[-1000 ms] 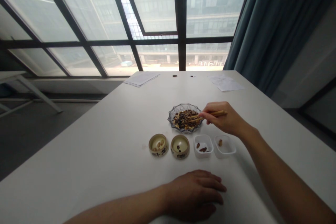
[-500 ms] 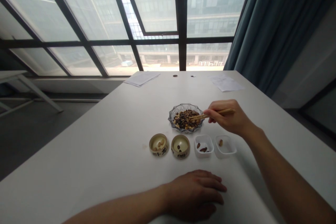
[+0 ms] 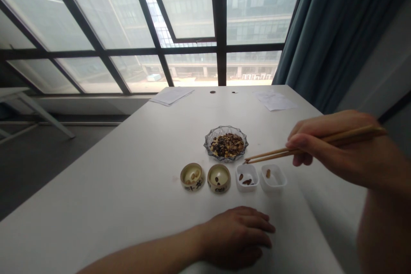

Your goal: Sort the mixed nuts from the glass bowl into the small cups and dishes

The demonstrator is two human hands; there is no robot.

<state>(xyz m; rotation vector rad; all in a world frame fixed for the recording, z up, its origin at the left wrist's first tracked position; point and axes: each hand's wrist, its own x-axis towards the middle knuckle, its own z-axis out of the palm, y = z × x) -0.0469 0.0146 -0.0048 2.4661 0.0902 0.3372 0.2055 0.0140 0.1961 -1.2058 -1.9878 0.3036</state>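
My right hand (image 3: 346, 147) is raised close to the camera and grips a pair of wooden chopsticks (image 3: 308, 147). Their tips hang just above the left one of two small white plastic cups (image 3: 247, 177); whether they pinch anything is too small to tell. A glass dish (image 3: 225, 143) full of mixed dark seeds and nuts sits behind the cups. Two round ceramic bowls (image 3: 192, 176) (image 3: 218, 177) stand left of the cups, each with a few pieces inside. The right white cup (image 3: 272, 177) holds one nut. My left hand (image 3: 239, 237) lies palm down on the white table, holding nothing.
The white table (image 3: 128, 171) runs back to a large window. A stack of papers (image 3: 171, 95) lies at the far left edge and loose sheets (image 3: 276, 100) at the far right. A dark curtain (image 3: 334, 34) hangs on the right. Another table's legs (image 3: 35, 111) stand far left.
My right hand has lifted the chopsticks out of the glass dish and drawn them back toward me and to the right. Their tips now sit over the white cups. My left hand stayed put.
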